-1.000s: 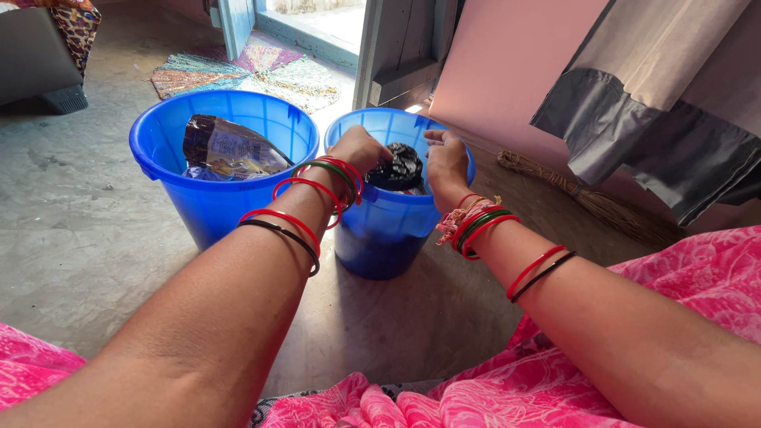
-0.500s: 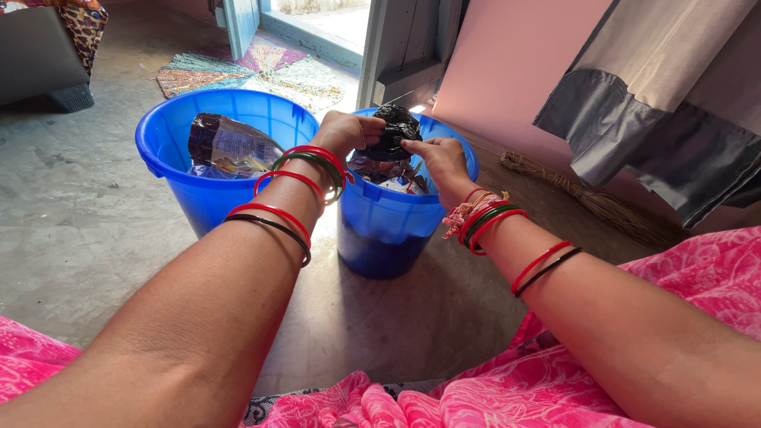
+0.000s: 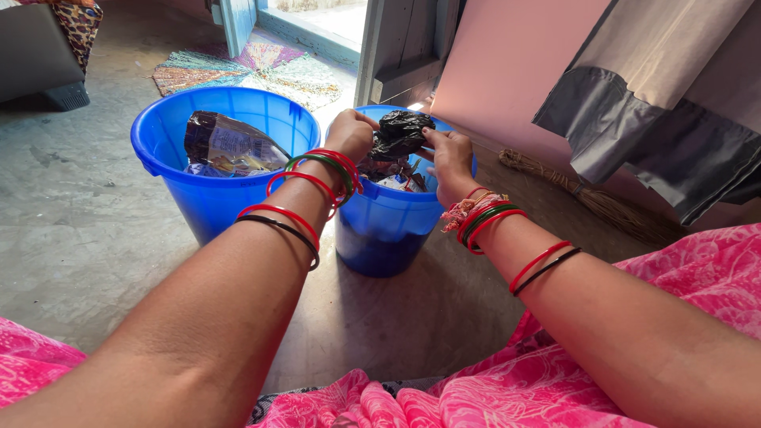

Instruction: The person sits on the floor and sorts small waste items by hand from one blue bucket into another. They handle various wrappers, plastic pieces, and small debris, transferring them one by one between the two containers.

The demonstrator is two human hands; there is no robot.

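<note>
Two hands meet over the smaller blue bucket (image 3: 380, 230) — the left hand (image 3: 351, 135) and the right hand (image 3: 449, 154) each pinch an end of a crumpled black plastic bag (image 3: 400, 132). The bag hangs just above the bucket's rim, held up between the two grips, its long axis running roughly from hand to hand, a little higher on the right hand's side. Both hands are closed on it; the left hand's fingers curl around the near-left end, the right hand's fingertips nip the far-right edge. Neither hand is clearly nearer — the bag sits between them. Below it, inside the bucket, lie scraps of wrappers. Just beside, to the left and touching or nearly so, stands a larger blue bucket (image 3: 198, 198) with a dark foil packet (image 3: 226, 145) in it. A broom (image 3: 594, 202) lies along the pink wall.
</note>
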